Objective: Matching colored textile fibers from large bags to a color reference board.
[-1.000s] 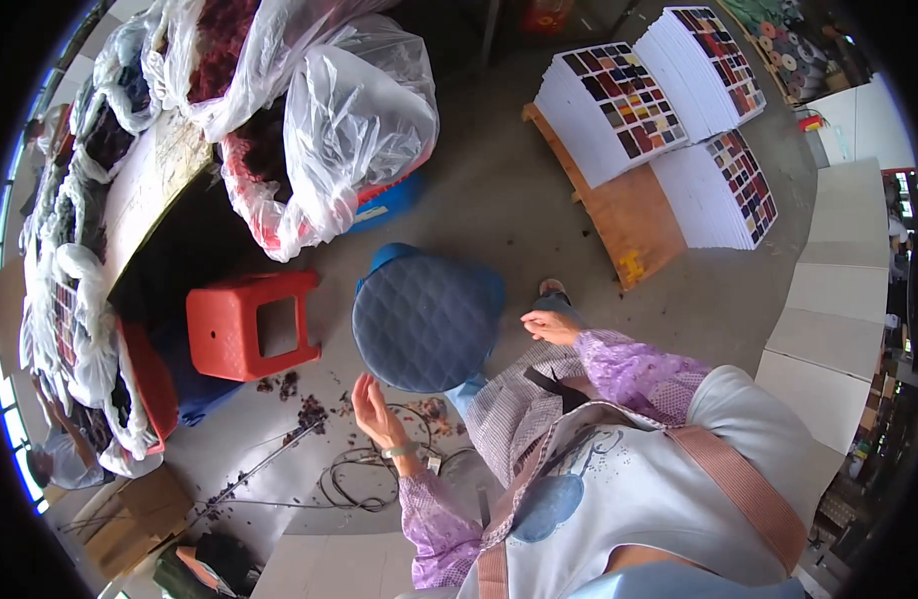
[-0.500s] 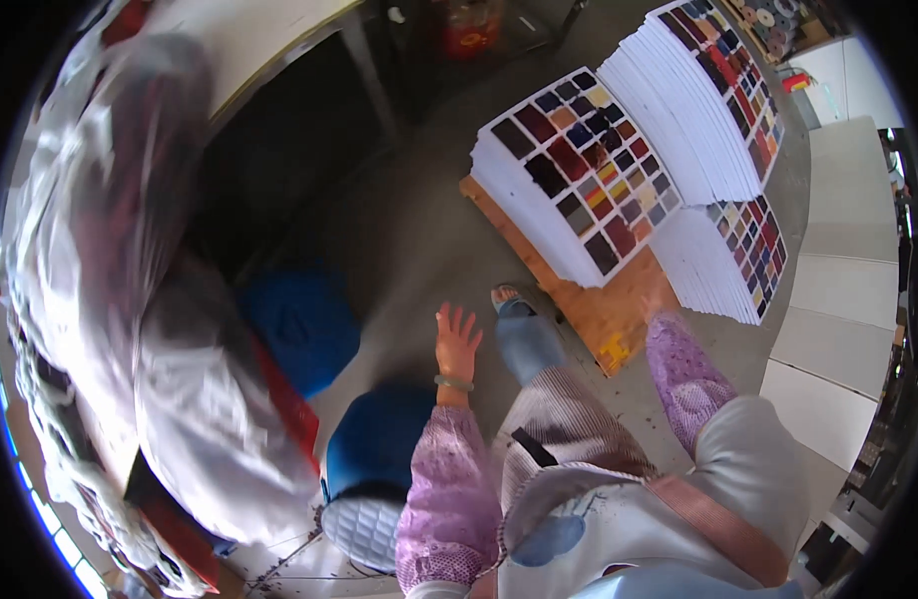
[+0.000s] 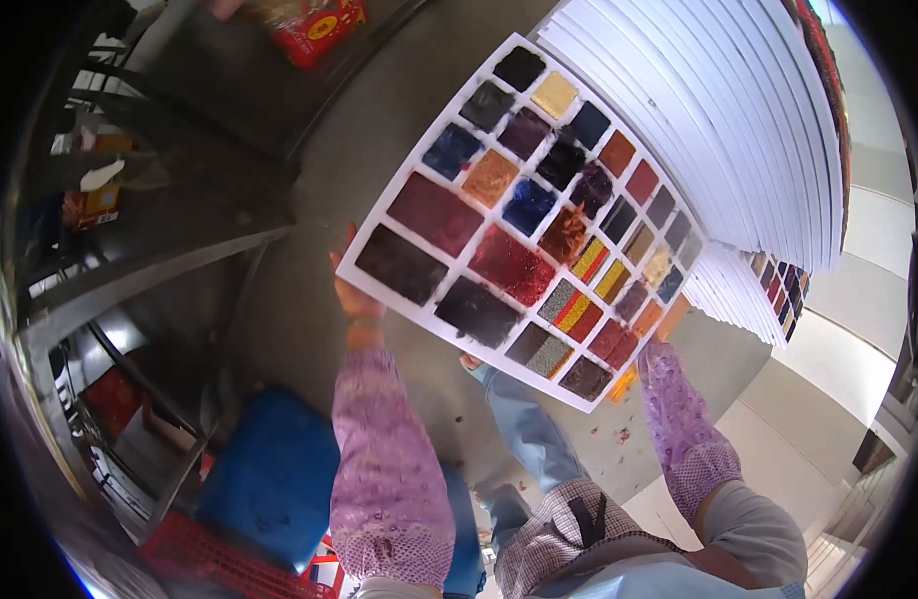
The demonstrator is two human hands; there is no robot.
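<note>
A white sample card [image 3: 459, 222] with rows of coloured fabric swatches fills the middle of the view, tilted over my legs. My left hand [image 3: 359, 302] is closed on its left corner, with part of the fingers hidden behind the card. At the lower right edge of the card is my right hand [image 3: 663, 341]; the card hides most of its fingers, and I cannot tell how they are bent. Purple patterned sleeves cover both forearms. Close to the right stands a thick stack of white sample cards [image 3: 708, 110], seen by its edges.
A blue stool [image 3: 269, 479] stands at lower left by a red plastic basket [image 3: 220, 559]. Dark metal table legs [image 3: 160, 290] rise at left, and a red packet [image 3: 319, 30] lies at the top. More swatch cards [image 3: 781, 295] and pale panels [image 3: 858, 349] are at right.
Both hands have come to the swatch card, the left one from open air. The card now looks larger and tilted. The view has moved closer, and the plastic-wrapped bundle at left has left it.
</note>
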